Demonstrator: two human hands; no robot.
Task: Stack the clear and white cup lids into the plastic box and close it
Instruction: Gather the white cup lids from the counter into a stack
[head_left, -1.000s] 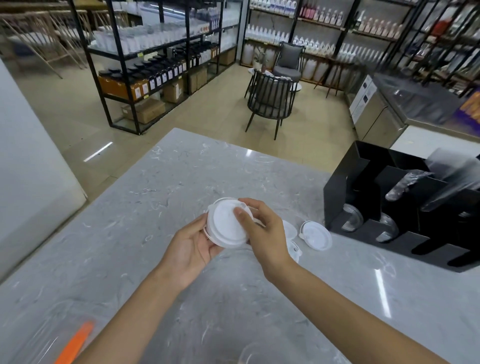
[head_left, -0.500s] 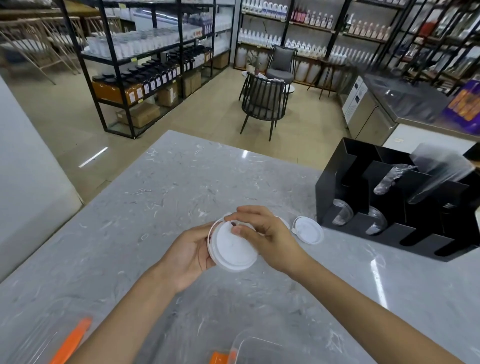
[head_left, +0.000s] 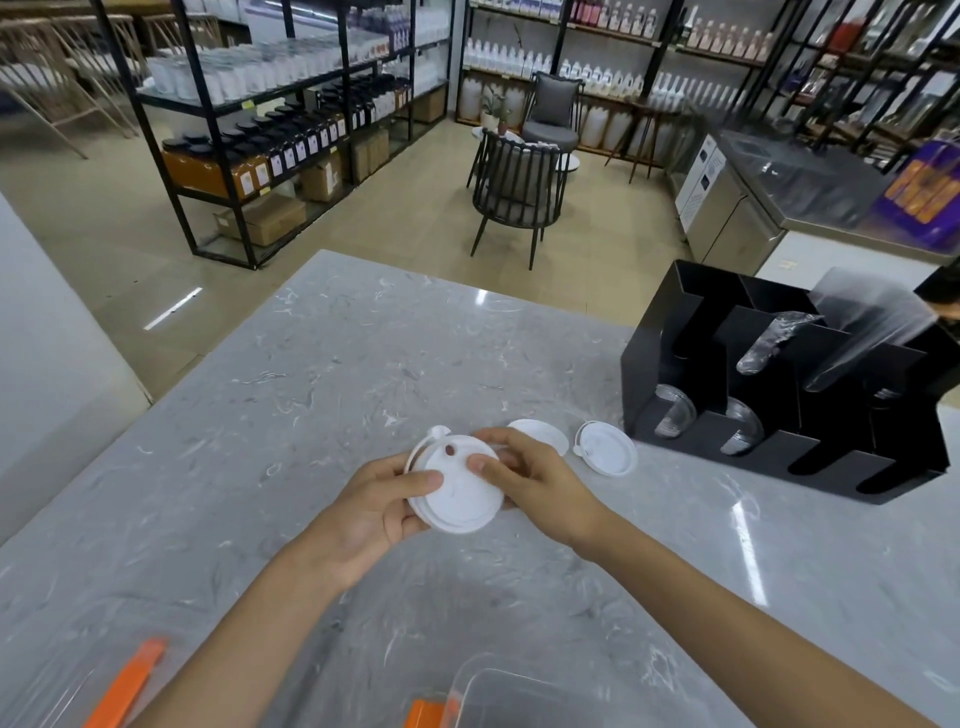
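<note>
Sitting open, plastic box (head_left: 530, 696) shows no lids.

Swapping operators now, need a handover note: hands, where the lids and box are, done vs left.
Left hand and right hand both grip a small stack of white lids above the counter.
Two more white lids lie on the counter: one just behind the right hand, one to its right, near the black organizer.
The clear plastic box sits open at the near edge; its inside is mostly out of frame.
Done: some white lids gathered.
Left: collect the two loose lids, put the stack in the box, close it.
</note>
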